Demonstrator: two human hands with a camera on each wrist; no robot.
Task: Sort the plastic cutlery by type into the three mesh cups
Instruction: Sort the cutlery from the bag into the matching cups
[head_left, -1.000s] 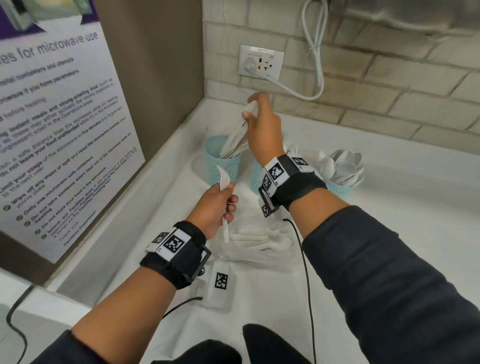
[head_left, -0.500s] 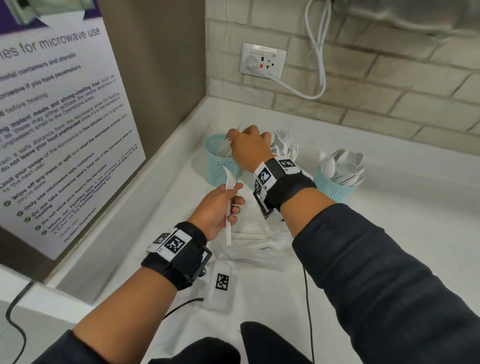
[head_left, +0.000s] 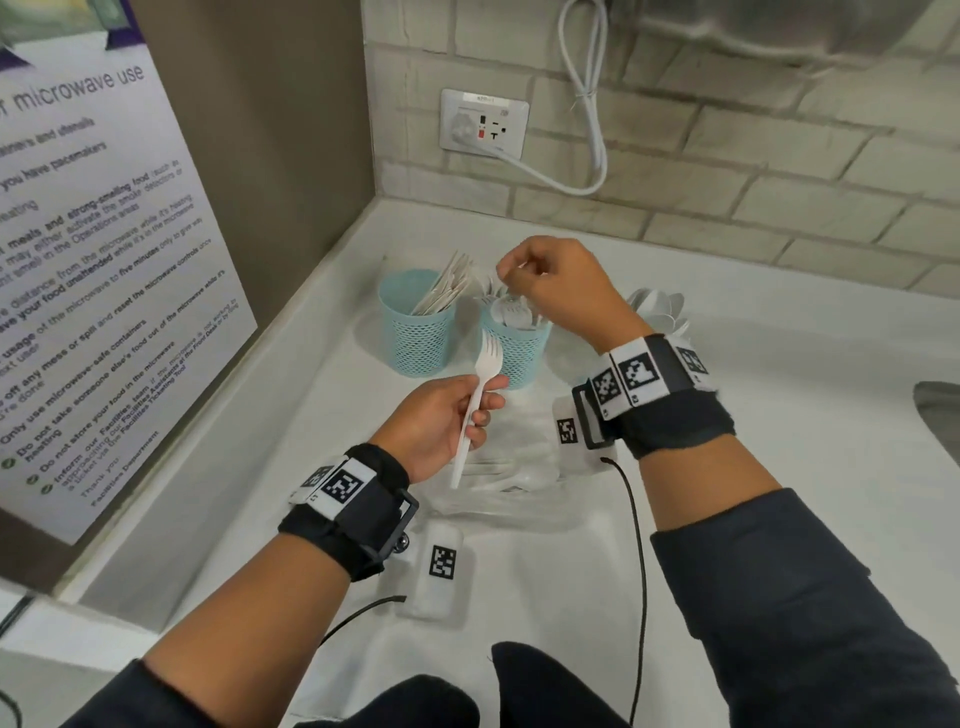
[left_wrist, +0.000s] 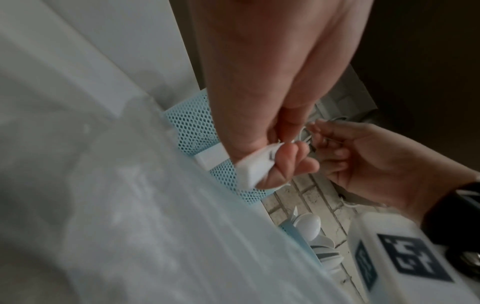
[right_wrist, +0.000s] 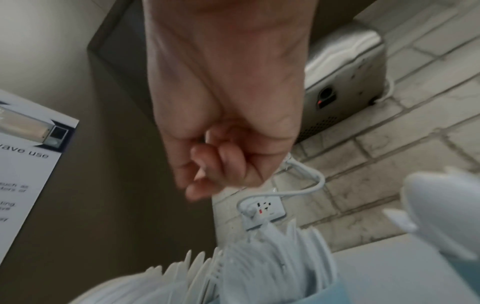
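Centrally, on the white counter (head_left: 675, 519), three mesh cups stand in a row: the left cup (head_left: 415, 332) holds knives, the middle cup (head_left: 517, 345) forks, the right cup (left_wrist: 298, 230), largely hidden, spoons. Unsorted cutlery (head_left: 498, 478) lies in a pile nearer the person. The right hand (head_left: 558, 291) hovers above the middle cup, fingers curled, apparently empty. The left hand (head_left: 441, 423) pinches a white fork (head_left: 480, 405) by its handle, tines up, just before the middle cup. Judged step: fork delivery; next, lower it handle-first among the forks.
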